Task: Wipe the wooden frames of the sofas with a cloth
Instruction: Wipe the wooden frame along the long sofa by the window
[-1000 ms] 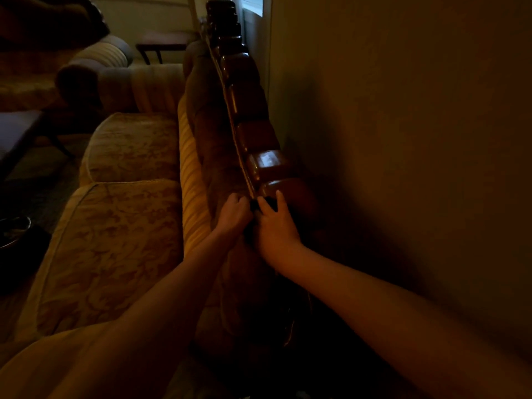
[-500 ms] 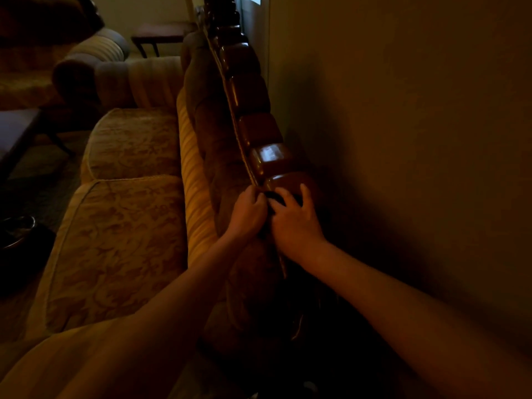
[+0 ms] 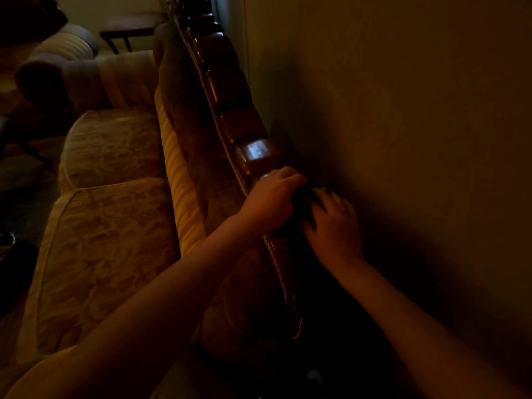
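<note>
A carved dark wooden frame (image 3: 253,152) runs along the top of the sofa back, close to the wall. My left hand (image 3: 270,198) curls over the top of the frame and grips a dark cloth (image 3: 302,200) that lies between both hands. My right hand (image 3: 331,226) rests on the wall side of the frame with fingers spread and blurred, pressing on the cloth. In the dim light most of the cloth is hidden.
Patterned seat cushions (image 3: 103,249) lie to the left below the frame. The wall (image 3: 403,139) stands tight against the frame on the right. A second sofa arm (image 3: 66,53) and a small side table (image 3: 129,27) sit at the far end.
Both hands have slid forward along the frame and up onto its top. My left hand now wraps over the rail, and my right hand has shifted toward the wall side.
</note>
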`<control>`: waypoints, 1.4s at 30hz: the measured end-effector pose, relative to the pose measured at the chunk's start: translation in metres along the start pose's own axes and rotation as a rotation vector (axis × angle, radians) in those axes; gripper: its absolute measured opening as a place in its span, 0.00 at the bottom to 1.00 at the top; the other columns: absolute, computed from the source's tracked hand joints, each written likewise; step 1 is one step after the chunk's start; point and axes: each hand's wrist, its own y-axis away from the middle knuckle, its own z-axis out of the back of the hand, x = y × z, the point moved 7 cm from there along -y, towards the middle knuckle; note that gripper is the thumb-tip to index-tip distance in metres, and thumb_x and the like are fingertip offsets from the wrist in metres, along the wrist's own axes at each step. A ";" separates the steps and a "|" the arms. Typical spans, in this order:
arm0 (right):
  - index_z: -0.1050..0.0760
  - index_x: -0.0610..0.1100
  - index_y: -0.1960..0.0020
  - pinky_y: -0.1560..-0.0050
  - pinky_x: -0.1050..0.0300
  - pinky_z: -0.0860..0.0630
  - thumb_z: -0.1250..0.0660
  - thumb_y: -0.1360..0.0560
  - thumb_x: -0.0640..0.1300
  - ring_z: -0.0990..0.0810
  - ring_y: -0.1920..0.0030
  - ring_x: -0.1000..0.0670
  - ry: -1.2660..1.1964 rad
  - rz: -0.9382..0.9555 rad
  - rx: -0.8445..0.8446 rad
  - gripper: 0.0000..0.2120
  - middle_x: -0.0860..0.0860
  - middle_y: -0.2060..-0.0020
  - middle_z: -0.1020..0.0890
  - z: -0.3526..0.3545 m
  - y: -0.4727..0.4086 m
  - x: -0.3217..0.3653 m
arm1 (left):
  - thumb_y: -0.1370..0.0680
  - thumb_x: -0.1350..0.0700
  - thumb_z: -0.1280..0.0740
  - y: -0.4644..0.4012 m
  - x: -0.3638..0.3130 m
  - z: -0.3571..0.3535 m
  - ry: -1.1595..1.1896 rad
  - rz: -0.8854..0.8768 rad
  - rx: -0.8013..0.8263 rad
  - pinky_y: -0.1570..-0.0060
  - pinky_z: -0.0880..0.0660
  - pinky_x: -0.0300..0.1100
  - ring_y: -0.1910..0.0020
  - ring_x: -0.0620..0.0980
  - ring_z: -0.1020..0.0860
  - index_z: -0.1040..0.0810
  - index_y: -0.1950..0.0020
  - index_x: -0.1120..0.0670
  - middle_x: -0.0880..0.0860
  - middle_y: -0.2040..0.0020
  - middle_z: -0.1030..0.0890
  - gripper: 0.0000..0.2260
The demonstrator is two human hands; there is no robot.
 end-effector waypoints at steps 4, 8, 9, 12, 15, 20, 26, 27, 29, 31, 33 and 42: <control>0.29 0.48 0.33 0.41 0.48 0.28 0.48 0.19 0.54 0.25 0.39 0.42 -0.386 -0.384 0.055 0.19 0.46 0.37 0.25 -0.001 0.004 -0.041 | 0.26 0.66 0.39 -0.024 -0.020 -0.017 0.034 -0.167 0.106 0.44 0.26 0.51 0.41 0.57 0.24 0.23 0.38 0.60 0.58 0.40 0.23 0.17; 0.23 0.44 0.42 0.50 0.54 0.27 0.44 0.20 0.53 0.21 0.47 0.43 -0.566 -0.597 -0.025 0.17 0.45 0.50 0.19 0.004 0.042 -0.049 | 0.19 0.55 0.43 -0.044 -0.029 -0.042 -0.083 -0.187 0.233 0.39 0.32 0.46 0.38 0.52 0.26 0.25 0.35 0.55 0.53 0.38 0.23 0.15; 0.22 0.43 0.48 0.55 0.56 0.29 0.43 0.20 0.52 0.21 0.52 0.44 -0.553 -0.592 -0.057 0.16 0.47 0.56 0.20 0.006 0.047 -0.046 | 0.19 0.52 0.45 -0.045 -0.026 -0.049 -0.139 -0.175 0.264 0.37 0.35 0.46 0.38 0.51 0.26 0.25 0.37 0.54 0.52 0.39 0.23 0.16; 0.27 0.46 0.60 0.61 0.57 0.33 0.39 0.22 0.50 0.22 0.59 0.45 -0.454 -0.559 -0.115 0.12 0.51 0.64 0.25 0.017 0.045 -0.040 | 0.23 0.48 0.52 -0.042 -0.017 -0.056 -0.177 -0.154 0.258 0.36 0.39 0.45 0.44 0.52 0.24 0.23 0.51 0.54 0.53 0.50 0.20 0.20; 0.27 0.46 0.57 0.60 0.56 0.33 0.41 0.22 0.52 0.23 0.57 0.45 -0.420 -0.611 -0.022 0.11 0.50 0.62 0.25 0.009 0.026 -0.044 | 0.20 0.51 0.49 -0.044 -0.016 -0.057 -0.138 -0.145 0.232 0.37 0.40 0.44 0.47 0.50 0.24 0.26 0.58 0.51 0.52 0.54 0.20 0.14; 0.28 0.45 0.39 0.50 0.51 0.29 0.45 0.21 0.51 0.24 0.49 0.45 -0.635 -0.688 0.058 0.16 0.46 0.50 0.24 -0.011 0.006 -0.060 | 0.19 0.52 0.47 -0.050 -0.013 -0.066 -0.168 -0.151 0.192 0.38 0.40 0.45 0.45 0.49 0.25 0.24 0.55 0.54 0.50 0.50 0.20 0.15; 0.30 0.45 0.35 0.52 0.54 0.30 0.44 0.23 0.53 0.24 0.48 0.47 -0.803 -0.707 0.063 0.21 0.48 0.48 0.24 -0.019 0.013 -0.063 | 0.18 0.52 0.49 -0.046 -0.015 -0.062 -0.131 -0.137 0.185 0.36 0.40 0.46 0.45 0.50 0.25 0.23 0.54 0.54 0.52 0.52 0.20 0.16; 0.29 0.44 0.36 0.50 0.53 0.29 0.44 0.23 0.53 0.24 0.47 0.46 -0.764 -0.733 0.070 0.20 0.47 0.47 0.24 -0.016 0.013 -0.060 | 0.18 0.52 0.48 -0.045 -0.016 -0.061 -0.122 -0.123 0.210 0.36 0.40 0.46 0.47 0.51 0.24 0.23 0.56 0.54 0.52 0.53 0.20 0.16; 0.28 0.46 0.39 0.46 0.49 0.27 0.44 0.23 0.52 0.24 0.46 0.43 -0.672 -0.797 0.076 0.17 0.45 0.46 0.23 -0.006 0.018 -0.054 | 0.19 0.53 0.46 -0.041 -0.022 -0.058 -0.135 -0.117 0.226 0.38 0.39 0.46 0.48 0.52 0.24 0.27 0.60 0.53 0.52 0.56 0.20 0.13; 0.29 0.47 0.38 0.42 0.45 0.27 0.45 0.22 0.53 0.24 0.44 0.41 -0.638 -0.830 0.099 0.17 0.44 0.45 0.23 0.000 0.020 -0.049 | 0.20 0.53 0.45 -0.041 -0.029 -0.056 -0.175 -0.132 0.236 0.40 0.39 0.45 0.49 0.52 0.25 0.29 0.62 0.51 0.51 0.57 0.21 0.11; 0.29 0.48 0.38 0.42 0.45 0.27 0.46 0.22 0.53 0.24 0.44 0.41 -0.629 -0.831 0.104 0.17 0.44 0.45 0.23 -0.001 0.022 -0.050 | 0.20 0.53 0.44 -0.041 -0.026 -0.061 -0.193 -0.136 0.238 0.40 0.39 0.45 0.50 0.52 0.25 0.29 0.62 0.51 0.51 0.57 0.21 0.11; 0.26 0.47 0.48 0.49 0.50 0.29 0.47 0.22 0.54 0.24 0.49 0.43 -0.650 -0.794 0.016 0.15 0.45 0.52 0.22 -0.007 0.027 -0.056 | 0.23 0.50 0.50 -0.038 -0.026 -0.059 -0.176 -0.154 0.164 0.40 0.35 0.48 0.54 0.53 0.23 0.31 0.63 0.51 0.50 0.62 0.24 0.14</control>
